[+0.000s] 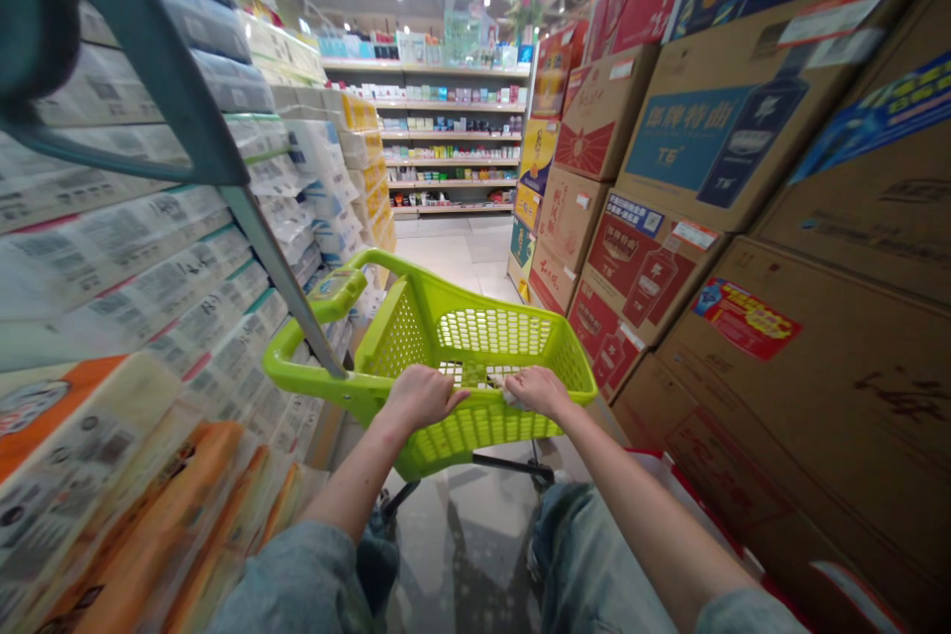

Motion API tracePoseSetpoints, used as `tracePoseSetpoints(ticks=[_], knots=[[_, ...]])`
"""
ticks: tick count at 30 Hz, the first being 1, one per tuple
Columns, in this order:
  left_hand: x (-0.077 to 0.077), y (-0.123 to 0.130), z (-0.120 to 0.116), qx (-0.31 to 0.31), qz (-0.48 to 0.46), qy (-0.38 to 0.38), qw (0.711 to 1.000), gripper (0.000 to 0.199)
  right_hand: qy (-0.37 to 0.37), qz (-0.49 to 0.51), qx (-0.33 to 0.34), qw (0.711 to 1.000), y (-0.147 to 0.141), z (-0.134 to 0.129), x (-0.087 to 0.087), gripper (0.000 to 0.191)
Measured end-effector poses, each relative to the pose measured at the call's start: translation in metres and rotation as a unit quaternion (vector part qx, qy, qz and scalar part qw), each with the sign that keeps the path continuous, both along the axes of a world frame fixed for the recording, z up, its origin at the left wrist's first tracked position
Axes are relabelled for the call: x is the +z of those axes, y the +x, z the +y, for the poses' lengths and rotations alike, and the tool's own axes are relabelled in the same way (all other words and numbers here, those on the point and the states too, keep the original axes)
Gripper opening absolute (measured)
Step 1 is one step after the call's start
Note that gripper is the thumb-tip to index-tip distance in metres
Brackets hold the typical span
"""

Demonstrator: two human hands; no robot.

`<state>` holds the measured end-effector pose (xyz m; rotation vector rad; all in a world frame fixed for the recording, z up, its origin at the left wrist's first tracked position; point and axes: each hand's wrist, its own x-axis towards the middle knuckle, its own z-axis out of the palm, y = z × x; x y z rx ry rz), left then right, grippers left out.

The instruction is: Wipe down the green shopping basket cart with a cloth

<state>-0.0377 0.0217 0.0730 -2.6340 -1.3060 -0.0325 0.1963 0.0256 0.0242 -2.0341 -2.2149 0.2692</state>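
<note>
A lime-green plastic shopping cart (475,421) stands sideways in front of me, its handle end to the left. My left hand (422,398) is closed over the near rim of its basket, thumb pointing right. Farther right along the same rim, my right hand (536,388) is closed too. A small crumpled whitish thing (512,397) shows at its fingers; I cannot tell what it is. Through the basket's open top I see its slotted floor, partly hidden by my hands. A grey metal pole (278,272) with a large hook-like bracket (215,119) rises from the cart's left end.
Stacked tissue packs (223,248) line the left side, close to the cart. Cardboard cartons (824,396) are piled high on the right. Ahead, the tiled aisle floor (468,253) leads to shelves (453,134) of small boxed goods under a lit sign.
</note>
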Motion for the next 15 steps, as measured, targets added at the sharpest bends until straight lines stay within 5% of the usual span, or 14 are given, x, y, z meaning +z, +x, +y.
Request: tracePoseSetpoints(ticks=[15], knots=[[0.0001,-0.0003,-0.0048,0.0,-0.012,0.0,1.0,0.06,0.016,0.082,-0.092,0.992,0.0001,-0.0063,-0.0028,0.041]])
